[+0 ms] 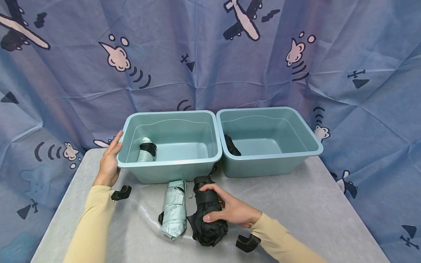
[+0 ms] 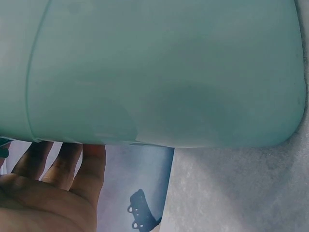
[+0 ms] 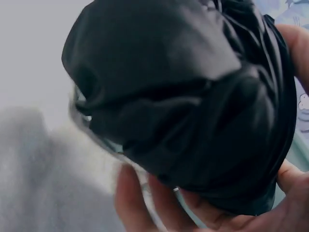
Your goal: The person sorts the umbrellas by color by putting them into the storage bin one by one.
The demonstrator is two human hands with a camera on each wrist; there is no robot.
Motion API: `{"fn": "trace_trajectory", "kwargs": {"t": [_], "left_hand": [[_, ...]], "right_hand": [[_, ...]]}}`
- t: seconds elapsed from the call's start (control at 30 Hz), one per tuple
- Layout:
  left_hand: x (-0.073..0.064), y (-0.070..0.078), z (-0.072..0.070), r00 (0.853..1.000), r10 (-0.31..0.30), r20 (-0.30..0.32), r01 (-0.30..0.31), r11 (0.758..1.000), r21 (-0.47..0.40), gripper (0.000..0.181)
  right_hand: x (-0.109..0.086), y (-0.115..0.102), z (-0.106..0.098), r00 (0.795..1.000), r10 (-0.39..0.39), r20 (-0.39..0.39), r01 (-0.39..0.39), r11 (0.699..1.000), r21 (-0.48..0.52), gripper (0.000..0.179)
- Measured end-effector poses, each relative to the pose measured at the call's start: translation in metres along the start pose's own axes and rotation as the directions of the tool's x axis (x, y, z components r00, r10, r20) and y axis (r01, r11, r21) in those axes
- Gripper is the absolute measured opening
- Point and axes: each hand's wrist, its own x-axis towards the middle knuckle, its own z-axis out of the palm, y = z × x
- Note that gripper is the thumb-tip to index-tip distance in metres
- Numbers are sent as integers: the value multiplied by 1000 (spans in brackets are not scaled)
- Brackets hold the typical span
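Gripping the black umbrella (image 1: pixel 205 206) in my right hand (image 1: pixel 236 209), left hand (image 1: pixel 109 162) straight-fingered against the left bin (image 1: pixel 171 171), I judge a steady lift is needed next.

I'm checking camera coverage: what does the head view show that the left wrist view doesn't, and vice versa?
Only the head view: the right hand gripping a black folded umbrella, a pale folded umbrella beside it, the right bin holding a black item, and a pale banded item in the left bin.
Only the left wrist view: a thin line along the left bin's outer wall.
Both: the left bin, left hand, grey table and blue curtain.
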Motion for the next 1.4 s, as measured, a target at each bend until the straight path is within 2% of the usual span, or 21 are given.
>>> {"fn": "trace_trajectory", "kwargs": {"t": [0.17,0.33,0.43,0.53,0.63,0.77,0.9,1.1,1.27,1.4], "left_hand": [[0,0,0,1000,-2,0,2,1000,-8,56],[0,-1,0,1000,3,2,-3,1000,0,56],[0,-1,-1,1000,3,1,-3,1000,1,56],[0,-1,-1,1000,1,-2,-1,1000,1,56],[0,-1,-2,1000,4,0,-4,1000,-1,56],[1,-1,-1,1000,5,-1,-5,1000,-10,56],[1,-1,0,1000,-1,-5,1,1000,-15,56],[0,-1,0,1000,-3,-7,3,1000,-2,56],[1,-2,0,1000,-3,-9,3,1000,-2,56],[1,-1,0,1000,-4,-12,4,1000,4,56]], "right_hand": [[-16,-14,1,996,-49,78,47,999,26,76],[-32,-37,0,972,-152,180,155,988,-2,77],[-41,-53,-2,957,-199,209,207,978,-15,78],[-47,-69,-6,952,-225,209,238,970,-38,81],[-51,-85,-13,953,-245,177,266,959,-101,83],[-53,-108,-26,965,-243,96,259,939,-225,85],[-51,-132,-46,975,-220,24,217,936,-275,88],[-41,-161,-82,976,-204,-81,165,925,-342,95],[-27,-176,-115,971,-177,-164,96,907,-410,94],[-15,-183,-140,968,-129,-214,34,916,-399,92]]}}
